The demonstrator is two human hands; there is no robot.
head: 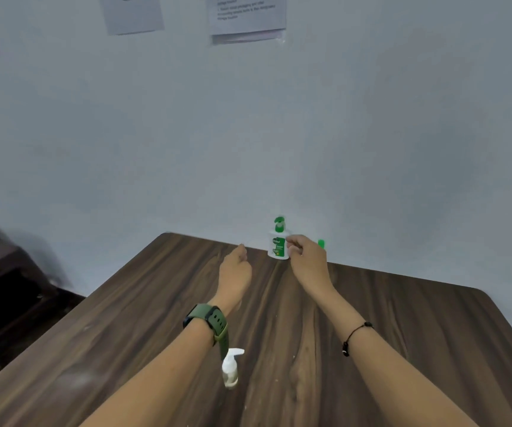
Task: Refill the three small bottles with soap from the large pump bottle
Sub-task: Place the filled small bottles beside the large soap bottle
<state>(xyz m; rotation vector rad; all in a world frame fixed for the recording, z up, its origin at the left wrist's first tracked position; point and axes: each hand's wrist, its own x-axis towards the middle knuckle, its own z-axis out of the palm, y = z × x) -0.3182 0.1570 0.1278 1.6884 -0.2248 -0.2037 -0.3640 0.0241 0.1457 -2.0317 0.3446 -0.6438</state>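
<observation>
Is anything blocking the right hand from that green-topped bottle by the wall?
Nothing visible does. The right hand is already beside the green-topped bottle, its curled fingers at the bottle's side, with only bare table around them.

Bare forearms, green-strapped watch (209, 322) on left wrist, thin black cord bracelet (355, 335) on right

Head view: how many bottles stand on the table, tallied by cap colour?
Green-capped white bottles: 1, the labelled green-pump bottle
White-capped: 1, the small white pump bottle
Green cap behind the right hand: 1, body hidden
Total: 3
</observation>
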